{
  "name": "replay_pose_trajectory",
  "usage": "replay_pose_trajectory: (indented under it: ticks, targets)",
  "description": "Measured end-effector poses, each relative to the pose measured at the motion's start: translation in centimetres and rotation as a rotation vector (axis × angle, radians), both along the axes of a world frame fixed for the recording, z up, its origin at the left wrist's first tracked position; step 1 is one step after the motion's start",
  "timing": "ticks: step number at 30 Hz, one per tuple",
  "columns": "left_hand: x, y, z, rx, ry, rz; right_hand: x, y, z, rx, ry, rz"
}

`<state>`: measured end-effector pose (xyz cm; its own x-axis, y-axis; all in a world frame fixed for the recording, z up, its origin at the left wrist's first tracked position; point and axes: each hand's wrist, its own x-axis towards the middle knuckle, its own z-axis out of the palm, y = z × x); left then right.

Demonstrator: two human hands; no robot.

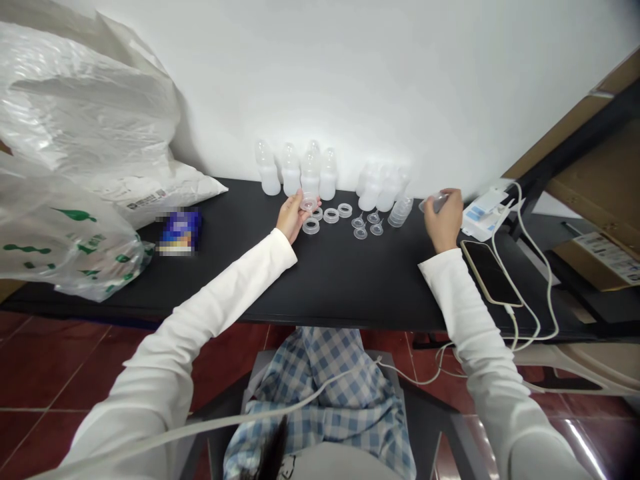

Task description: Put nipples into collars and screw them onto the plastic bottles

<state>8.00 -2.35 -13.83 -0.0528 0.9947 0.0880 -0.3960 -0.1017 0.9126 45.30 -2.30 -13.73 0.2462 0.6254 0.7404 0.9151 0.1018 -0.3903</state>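
White sleeves [225, 293] covered both our arms over a long black table [350, 287], where a leaning stack of clear plastic domed caps [400, 212] stood. Well to the left of that stack, our left hand [291, 217] held a small, round, clear plastic piece [309, 202], the grip narrow, thumb and fingers closed on its edge. Just right of the stack, our right hand [445, 223] pinched a single clear plastic cap [437, 202] between thumb and fingers. Immediately left of the stack we had four flat-based, transparent teat-like pieces [360, 233]; farther left, near our left hand, lay pale translucent rings [331, 221]. Behind the stack and slightly left, cloudy white plastic bottles [383, 190] crowded together, while beyond them to the left stood more whitish bottles with clear domed tops [291, 179]. Right of the stack, past our right hand, we saw a white box with blue print [483, 213] and a dark-screened phone in a pale case [493, 273], a white cable [515, 330] plugged into its end.
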Motion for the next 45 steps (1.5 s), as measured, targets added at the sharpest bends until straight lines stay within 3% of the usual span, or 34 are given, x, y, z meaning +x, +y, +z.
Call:
replay_pose_trajectory:
  ticks: [4, 7, 11, 14, 16, 18, 23, 27, 31, 36, 42, 45]
  targets:
    - [-0.1, 0.1, -0.2, -0.012, -0.024, -0.019, -0.3, -0.7, -0.2, -0.542, -0.145, -0.08]
    - [-0.2, 0.1, -0.2, -0.011, -0.043, -0.032, -1.2, -1.2, 0.1, -0.639, -0.24, -0.085]
    - [-0.3, 0.1, -0.3, 0.026, -0.032, -0.054, -2.0, -1.5, 0.6, -0.524, -0.242, -0.147]
    - [-0.2, 0.0, -0.5, 0.078, -0.018, -0.102, -2.4, -1.6, 1.0, -0.291, -0.154, -0.167]
    - [-0.1, -0.1, -0.6, 0.105, 0.009, -0.148, -3.2, -1.8, 1.0, -0.101, -0.132, -0.097]
    - [0.2, -0.5, -0.8, 0.127, 0.063, -0.191, -4.9, -2.4, 0.8, 0.018, -0.194, 0.075]
    - [1.8, -2.2, -1.2, 0.243, 0.253, -0.257, -11.7, -4.4, -0.4, -0.069, -0.448, 0.593]
    - [3.0, -2.8, -1.9, 0.294, 0.274, -0.315, -15.3, -4.7, -1.2, -0.111, -0.341, 0.755]
    - [3.2, -2.5, -2.4, 0.282, 0.266, -0.319, -15.5, -4.1, -2.0, -0.156, -0.134, 0.895]
    - [3.0, -3.1, -1.6, 0.253, 0.329, -0.255, -15.1, -4.0, -1.9, -0.158, -0.168, 0.959]
    - [2.4, -3.3, -0.4, 0.141, 0.373, -0.3, -14.3, -4.8, -0.4, -0.073, -0.432, 1.021]
    - [0.3, -1.3, -0.4, 0.082, 0.354, -0.118, -12.6, -4.7, 0.3, -0.052, -0.468, 0.906]
